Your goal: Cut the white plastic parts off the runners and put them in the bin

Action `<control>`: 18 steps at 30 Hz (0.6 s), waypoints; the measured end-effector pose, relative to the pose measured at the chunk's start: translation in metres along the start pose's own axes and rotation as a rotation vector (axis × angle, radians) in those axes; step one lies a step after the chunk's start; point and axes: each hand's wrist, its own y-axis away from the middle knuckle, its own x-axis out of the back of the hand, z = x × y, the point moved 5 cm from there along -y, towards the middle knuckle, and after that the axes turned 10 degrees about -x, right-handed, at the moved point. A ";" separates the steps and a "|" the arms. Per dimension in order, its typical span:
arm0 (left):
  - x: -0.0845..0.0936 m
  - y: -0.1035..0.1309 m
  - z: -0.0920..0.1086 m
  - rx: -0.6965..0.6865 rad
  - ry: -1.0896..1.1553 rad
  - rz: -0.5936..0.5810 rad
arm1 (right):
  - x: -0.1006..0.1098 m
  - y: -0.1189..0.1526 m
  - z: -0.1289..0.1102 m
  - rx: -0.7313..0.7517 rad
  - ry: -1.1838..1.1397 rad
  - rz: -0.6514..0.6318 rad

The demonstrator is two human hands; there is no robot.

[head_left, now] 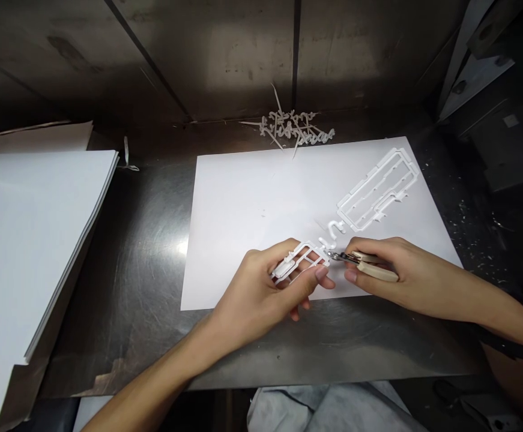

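Observation:
White plastic frame parts point(378, 189) lie across a white sheet point(234, 210), joined by a curved piece to a smaller frame end. My left hand point(274, 282) is closed around that near end, thumb and fingers pressing its sides. Small pliers-like cutters with beige handles point(378, 272) are held in my right hand point(405, 273). Their metal jaws touch or nearly touch the plastic where the curved piece meets the near frame; whether they are closed on it is too small to tell.
A pile of thin white plastic scraps point(292, 127) lies behind the sheet against the metal wall. Stacked white sheets point(40, 228) are at the left on the metal table point(148, 324). Small white bits are scattered at the right.

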 end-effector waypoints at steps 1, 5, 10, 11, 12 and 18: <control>0.000 0.000 0.001 0.001 -0.010 -0.003 | 0.000 0.000 0.000 0.001 0.001 -0.005; 0.000 0.000 0.002 -0.001 -0.053 -0.007 | -0.001 0.000 0.000 -0.015 -0.002 -0.024; 0.002 -0.001 0.002 -0.028 -0.102 -0.022 | -0.001 0.000 -0.003 -0.053 -0.012 0.004; 0.003 -0.001 0.002 -0.035 -0.107 -0.024 | -0.001 0.000 -0.003 -0.058 -0.013 0.006; 0.003 -0.001 0.001 -0.040 -0.110 -0.024 | -0.001 0.000 -0.003 -0.061 -0.013 0.007; 0.002 0.000 -0.003 -0.016 -0.103 -0.038 | -0.001 0.002 -0.003 -0.088 0.008 -0.018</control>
